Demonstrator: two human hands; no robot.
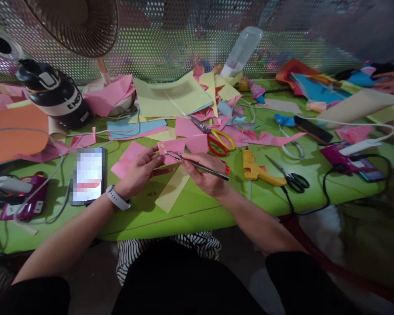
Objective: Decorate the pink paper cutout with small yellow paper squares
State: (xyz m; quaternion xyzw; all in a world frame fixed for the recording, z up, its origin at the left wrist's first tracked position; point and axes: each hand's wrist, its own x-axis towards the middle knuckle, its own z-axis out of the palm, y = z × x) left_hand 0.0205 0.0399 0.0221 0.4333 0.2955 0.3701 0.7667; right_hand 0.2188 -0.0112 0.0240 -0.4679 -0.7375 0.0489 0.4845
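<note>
My left hand (145, 162), with a pale band on its wrist, pinches the left end of a folded pink paper strip (195, 143). Small yellowish bits show on the strip near my fingertips. In my right hand (205, 175) lies a slim dark tool (213, 171) with a thin metal tip, held like a pen. Its tip meets the pink strip close to my left fingers; whether it is tweezers or a knife I cannot make out. Below both hands a pale yellow paper strip (172, 189) lies on the green table (134, 223). Another pink sheet (131, 159) lies behind my left hand.
Red-and-yellow-handled scissors (221, 142), a yellow glue gun (258, 168) and black scissors (293, 177) lie rightward. A phone (88, 175) and cables lie left. Behind stand paper piles (170, 98), a black bottle (57, 96) and a fan (75, 22). Another person's hand (392, 83) shows far right.
</note>
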